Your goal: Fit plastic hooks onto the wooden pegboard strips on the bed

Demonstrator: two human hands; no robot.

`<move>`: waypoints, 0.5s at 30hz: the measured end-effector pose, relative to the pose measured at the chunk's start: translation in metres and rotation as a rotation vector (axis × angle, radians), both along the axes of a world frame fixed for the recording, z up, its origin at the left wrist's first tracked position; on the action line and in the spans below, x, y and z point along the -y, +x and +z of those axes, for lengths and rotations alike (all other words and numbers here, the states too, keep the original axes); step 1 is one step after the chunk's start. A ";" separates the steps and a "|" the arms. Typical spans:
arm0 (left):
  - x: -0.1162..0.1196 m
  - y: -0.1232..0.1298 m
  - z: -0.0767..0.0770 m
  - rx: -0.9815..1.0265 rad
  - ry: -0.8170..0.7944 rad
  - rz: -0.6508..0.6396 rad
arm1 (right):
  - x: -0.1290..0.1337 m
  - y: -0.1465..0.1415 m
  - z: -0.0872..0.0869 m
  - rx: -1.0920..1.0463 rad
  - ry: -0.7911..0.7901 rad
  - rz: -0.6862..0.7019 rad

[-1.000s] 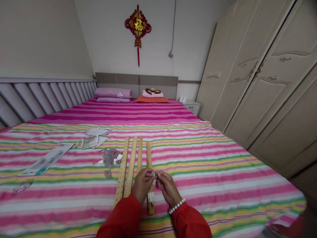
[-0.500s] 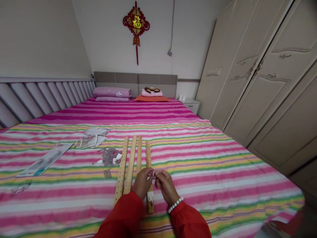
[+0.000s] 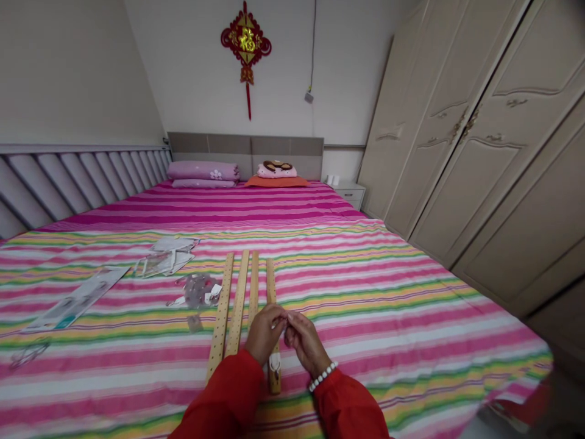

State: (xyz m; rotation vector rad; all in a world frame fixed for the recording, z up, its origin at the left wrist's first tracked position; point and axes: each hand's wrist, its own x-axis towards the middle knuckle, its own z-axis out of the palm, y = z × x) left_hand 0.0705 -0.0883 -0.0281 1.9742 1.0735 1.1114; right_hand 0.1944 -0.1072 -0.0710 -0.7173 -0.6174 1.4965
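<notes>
My left hand (image 3: 265,333) and my right hand (image 3: 306,342) meet at the fingertips above the rightmost wooden strip (image 3: 271,280). Both are closed in a pinch; whatever sits between the fingers is too small and hidden to make out. A small white piece (image 3: 275,362) lies on that strip's near end, just below my hands. Three more strips of wood lie to the left, among them a perforated one (image 3: 222,317). Beside them is a grey plastic bag (image 3: 197,290) with white tags, and a small clear packet (image 3: 194,323) lies below it.
On the striped bedspread (image 3: 411,341), flat plastic packets (image 3: 167,256), a long clear package (image 3: 80,299) and thin looped items (image 3: 30,352) lie at the left. Pillows (image 3: 203,171) rest by the headboard (image 3: 210,146). A wardrobe (image 3: 484,152) stands at the right.
The fingertips have closed together, and the small white thing seen between them before is now hidden. The whole view has shifted slightly.
</notes>
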 end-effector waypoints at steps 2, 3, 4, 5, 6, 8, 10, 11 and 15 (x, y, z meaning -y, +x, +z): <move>-0.001 0.000 -0.003 0.013 -0.053 0.002 | 0.000 0.001 -0.001 -0.019 0.004 0.005; -0.001 -0.001 -0.005 0.026 -0.086 0.010 | 0.000 0.001 -0.002 -0.029 0.006 0.007; -0.001 -0.001 -0.007 0.040 -0.115 0.017 | 0.000 0.001 -0.002 -0.038 0.007 0.008; -0.002 -0.001 -0.009 0.054 -0.141 0.015 | 0.000 0.001 -0.003 -0.046 0.009 0.008; -0.002 -0.001 -0.011 0.072 -0.164 0.009 | 0.000 0.001 -0.003 -0.050 0.011 0.006; -0.003 0.001 -0.015 0.122 -0.206 0.002 | 0.000 0.001 -0.002 -0.043 0.020 0.011; -0.004 0.003 -0.019 0.181 -0.257 0.013 | 0.001 0.001 0.000 -0.037 0.027 0.023; -0.005 0.004 -0.021 0.208 -0.282 0.022 | 0.002 0.002 0.001 -0.040 0.027 0.030; -0.003 0.005 -0.016 0.294 -0.325 0.035 | 0.004 0.004 0.004 -0.090 -0.019 0.024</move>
